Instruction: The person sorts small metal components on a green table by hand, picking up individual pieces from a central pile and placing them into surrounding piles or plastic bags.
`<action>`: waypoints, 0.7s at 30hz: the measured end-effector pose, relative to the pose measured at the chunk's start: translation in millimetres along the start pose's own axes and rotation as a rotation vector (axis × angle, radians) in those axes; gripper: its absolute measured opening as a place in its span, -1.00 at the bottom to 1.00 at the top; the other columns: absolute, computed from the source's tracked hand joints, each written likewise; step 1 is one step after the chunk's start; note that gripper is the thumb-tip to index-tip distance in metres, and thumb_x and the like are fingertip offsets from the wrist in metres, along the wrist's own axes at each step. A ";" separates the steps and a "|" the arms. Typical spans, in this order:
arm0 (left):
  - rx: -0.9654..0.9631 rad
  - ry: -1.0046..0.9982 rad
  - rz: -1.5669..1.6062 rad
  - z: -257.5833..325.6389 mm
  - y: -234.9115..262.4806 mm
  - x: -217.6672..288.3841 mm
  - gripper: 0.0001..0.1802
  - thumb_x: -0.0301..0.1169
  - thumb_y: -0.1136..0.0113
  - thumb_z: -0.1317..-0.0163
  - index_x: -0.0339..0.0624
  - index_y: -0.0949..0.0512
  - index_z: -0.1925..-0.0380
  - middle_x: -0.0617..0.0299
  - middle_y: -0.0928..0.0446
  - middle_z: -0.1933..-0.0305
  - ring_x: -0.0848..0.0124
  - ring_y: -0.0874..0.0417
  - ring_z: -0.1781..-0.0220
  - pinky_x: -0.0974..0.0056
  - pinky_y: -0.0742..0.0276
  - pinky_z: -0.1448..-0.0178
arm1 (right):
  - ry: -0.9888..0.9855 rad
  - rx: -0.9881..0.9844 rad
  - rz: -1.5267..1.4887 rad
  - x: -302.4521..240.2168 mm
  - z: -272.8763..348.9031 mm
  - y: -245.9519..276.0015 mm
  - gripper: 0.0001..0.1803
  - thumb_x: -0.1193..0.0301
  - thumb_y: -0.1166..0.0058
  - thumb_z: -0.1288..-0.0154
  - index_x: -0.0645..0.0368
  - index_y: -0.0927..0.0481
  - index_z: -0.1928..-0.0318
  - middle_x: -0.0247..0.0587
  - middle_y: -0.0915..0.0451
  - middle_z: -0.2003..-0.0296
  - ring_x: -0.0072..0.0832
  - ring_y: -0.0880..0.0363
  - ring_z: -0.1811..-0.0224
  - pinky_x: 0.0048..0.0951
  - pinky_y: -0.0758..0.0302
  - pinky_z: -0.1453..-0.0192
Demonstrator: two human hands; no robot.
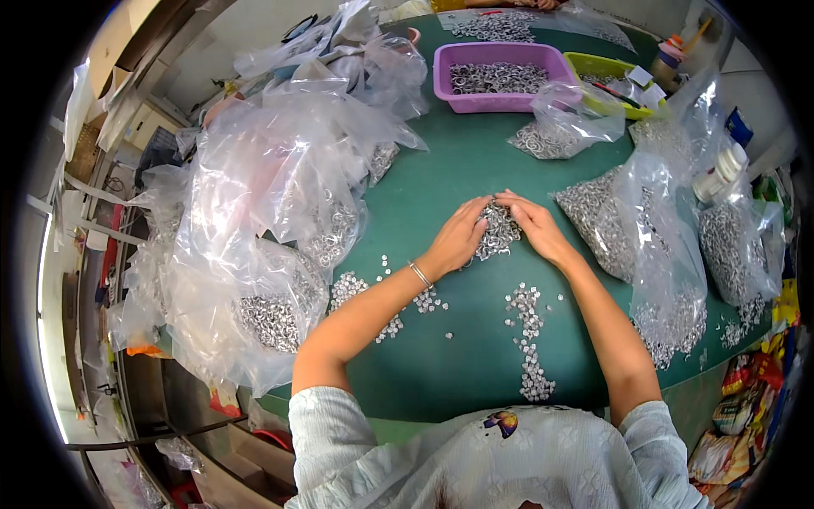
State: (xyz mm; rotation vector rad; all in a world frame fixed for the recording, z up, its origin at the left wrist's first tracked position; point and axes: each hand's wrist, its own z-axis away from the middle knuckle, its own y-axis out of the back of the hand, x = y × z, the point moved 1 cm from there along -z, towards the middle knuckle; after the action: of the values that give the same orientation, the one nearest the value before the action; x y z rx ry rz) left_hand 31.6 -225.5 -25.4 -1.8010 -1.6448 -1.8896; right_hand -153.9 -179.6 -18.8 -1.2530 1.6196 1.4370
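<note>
A heap of small ring-like metal pieces (498, 235) lies on the green tabletop (441, 373) between my two hands. My left hand (459, 232) curves along the heap's left side, fingers stretched out and pointing away from me. Around the right side lies my right hand (539, 226), its fingers also extended, and the fingertips of both hands come close together at the heap's far edge. Closer to me, a strip of small silvery pieces (529, 335) runs down the table, and another scatter of silvery pieces (347, 289) is partly hidden by my left forearm.
Large clear plastic bags (246, 178) with metal rings crowd the left side. More filled bags (593, 216) stand at the right. Toward the back are a purple basin (483, 103) of rings, a green tray (598, 64) and a bottle (669, 54). Another person's hand (547, 4) shows at the far edge.
</note>
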 end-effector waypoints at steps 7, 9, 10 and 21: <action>0.166 0.106 0.076 55.0 -7.0 74.1 -0.60 -0.56 0.13 -0.24 -0.31 -0.30 -0.11 -0.11 -0.28 -0.23 0.04 -0.22 -0.33 0.14 -0.03 -0.41 | -0.169 0.163 0.175 -45.4 120.6 14.0 -0.62 0.34 0.27 -0.40 0.28 -0.41 -0.11 -0.07 -0.39 -0.16 -0.24 -0.19 -0.33 -0.32 -0.07 -0.38; 0.113 0.132 0.125 88.8 -36.8 93.1 -0.58 -0.57 0.15 -0.24 -0.34 -0.26 -0.14 -0.12 -0.24 -0.26 0.05 -0.17 -0.36 0.12 -0.01 -0.42 | -0.079 0.147 0.335 -39.0 142.6 3.1 -0.61 0.35 0.25 -0.38 0.29 -0.40 -0.11 -0.02 -0.39 -0.15 -0.17 -0.24 -0.29 -0.29 -0.10 -0.38; 0.099 0.114 0.107 100.9 -55.2 95.3 -0.56 -0.57 0.16 -0.24 -0.37 -0.23 -0.15 -0.12 -0.21 -0.27 0.05 -0.14 -0.38 0.11 0.01 -0.42 | -0.034 0.137 0.414 -37.9 149.0 -1.5 -0.61 0.35 0.24 -0.38 0.30 -0.39 -0.11 0.00 -0.39 -0.14 -0.13 -0.27 -0.27 -0.27 -0.12 -0.37; -0.011 0.094 0.173 133.8 -92.8 136.4 -0.48 -0.59 0.12 -0.22 -0.44 -0.10 -0.21 -0.23 -0.20 -0.22 -0.06 -0.20 -0.30 0.07 -0.11 -0.36 | -0.135 -0.270 -0.078 -56.7 192.0 4.2 -0.56 0.35 0.08 -0.31 0.29 -0.34 -0.15 0.07 -0.37 -0.13 -0.07 -0.21 -0.29 -0.23 -0.09 -0.38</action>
State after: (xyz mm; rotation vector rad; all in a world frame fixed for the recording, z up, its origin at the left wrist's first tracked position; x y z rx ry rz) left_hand 18.9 -13.7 -14.7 -1.7650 -1.4027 -1.8808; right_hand -163.3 20.0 -5.8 -1.3187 1.3051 1.6937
